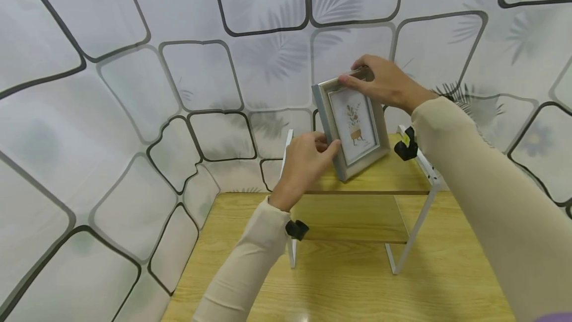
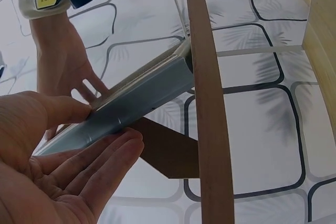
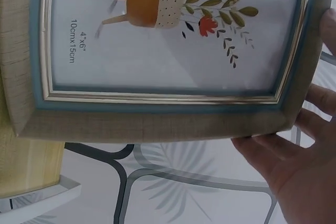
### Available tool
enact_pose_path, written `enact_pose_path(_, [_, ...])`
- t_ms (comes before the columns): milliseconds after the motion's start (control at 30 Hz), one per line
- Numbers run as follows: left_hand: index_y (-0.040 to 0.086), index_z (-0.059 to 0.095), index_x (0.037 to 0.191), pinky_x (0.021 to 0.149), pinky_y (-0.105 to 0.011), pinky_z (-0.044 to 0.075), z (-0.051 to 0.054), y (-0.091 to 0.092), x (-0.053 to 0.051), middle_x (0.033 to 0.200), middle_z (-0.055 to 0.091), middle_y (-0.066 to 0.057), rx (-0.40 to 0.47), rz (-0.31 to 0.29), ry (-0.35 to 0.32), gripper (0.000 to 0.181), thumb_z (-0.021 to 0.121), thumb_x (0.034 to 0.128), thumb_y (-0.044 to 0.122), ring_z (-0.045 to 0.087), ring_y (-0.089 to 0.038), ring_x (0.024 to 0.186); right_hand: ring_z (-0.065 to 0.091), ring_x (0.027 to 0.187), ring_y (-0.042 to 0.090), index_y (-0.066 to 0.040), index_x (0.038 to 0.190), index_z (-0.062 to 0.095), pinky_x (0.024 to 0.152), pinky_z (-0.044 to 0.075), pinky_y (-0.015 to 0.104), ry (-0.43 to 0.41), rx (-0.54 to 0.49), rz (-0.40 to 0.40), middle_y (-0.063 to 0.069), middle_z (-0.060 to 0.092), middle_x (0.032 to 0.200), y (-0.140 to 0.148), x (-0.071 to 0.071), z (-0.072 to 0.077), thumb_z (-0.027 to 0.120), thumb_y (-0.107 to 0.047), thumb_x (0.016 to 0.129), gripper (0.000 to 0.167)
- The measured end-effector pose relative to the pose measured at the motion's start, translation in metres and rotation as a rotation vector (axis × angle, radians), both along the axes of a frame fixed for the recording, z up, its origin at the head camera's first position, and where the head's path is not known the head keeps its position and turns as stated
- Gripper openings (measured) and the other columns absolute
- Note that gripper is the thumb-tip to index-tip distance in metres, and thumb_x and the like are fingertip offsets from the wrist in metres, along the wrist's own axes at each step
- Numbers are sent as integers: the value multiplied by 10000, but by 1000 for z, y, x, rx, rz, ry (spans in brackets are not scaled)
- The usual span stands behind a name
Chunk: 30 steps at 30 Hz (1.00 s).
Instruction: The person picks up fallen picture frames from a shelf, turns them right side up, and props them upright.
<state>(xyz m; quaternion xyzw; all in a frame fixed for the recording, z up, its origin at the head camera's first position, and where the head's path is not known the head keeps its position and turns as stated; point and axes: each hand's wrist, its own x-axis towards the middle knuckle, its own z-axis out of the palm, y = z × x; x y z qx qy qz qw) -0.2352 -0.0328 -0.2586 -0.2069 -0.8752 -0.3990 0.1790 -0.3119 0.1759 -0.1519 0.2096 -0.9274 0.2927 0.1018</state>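
Observation:
A picture frame (image 1: pixel 328 113) with a plant-pot print leans back above the top board of a small two-tier shelf (image 1: pixel 402 175). Its lower edge meets the board. At the frame's left side, my left hand (image 1: pixel 308 160) pinches the edge, thumb in front and fingers behind. My right hand (image 1: pixel 386 83) grips the upper right corner, with the thumb over the front rim. From the left wrist view, a brown support leg (image 2: pixel 170 150) sticks out behind the frame toward the board's edge (image 2: pixel 210 103). The right wrist view shows the right fingers (image 3: pixel 262 153) curled around the corner.
The shelf has white metal legs (image 1: pixel 415 232) and a lower board (image 1: pixel 348 217). It stands on a wood-grain table (image 1: pixel 339 287). Patterned wall covering (image 1: pixel 205 78) runs close behind and to the left. Each wrist carries a dark strap (image 1: pixel 297 230).

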Motion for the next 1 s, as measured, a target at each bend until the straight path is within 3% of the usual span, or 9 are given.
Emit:
enact_pose_path(100, [13,738,1105,772,-329,603,0,-1,-2,1002,767,-112,14,1,-15,317,668,988,298,748,-181,899,371,1406,450,9,1476,417,1151,277,603,12,37,-37,259,434,1502,1,3,2,509,-649,974,832])
enact_pose_path(367, [-1,701,1223,786,-339,600,0,-4,-6,1032,764,-109,20,8,-35,369,646,1002,290,744,-177,897,437,1330,494,39,1407,487,1107,331,627,78,101,-120,298,491,1430,3,11,5,501,-698,950,867])
enact_pose_path(667, [-18,646,1303,790,-340,600,1,-8,-8,1112,748,-134,13,19,-81,406,609,1033,283,736,-210,989,532,1224,494,65,1359,567,1032,419,618,138,98,-249,294,565,1358,9,18,3,537,-742,905,926])
enact_pose_path(833, [-15,645,1309,816,-340,594,2,-10,-11,1152,736,-136,15,27,-93,396,600,1039,271,722,-212,1036,551,1208,502,68,1319,613,1016,431,627,170,76,-269,297,589,1338,14,21,2,565,-710,913,879])
enact_pose_path(1000, [-21,644,1312,865,-355,583,2,-10,-12,1179,727,-131,15,32,-90,384,589,1048,252,707,-227,1071,622,1090,499,71,1254,661,933,482,622,200,44,-284,294,647,1249,18,25,0,594,-661,925,805])
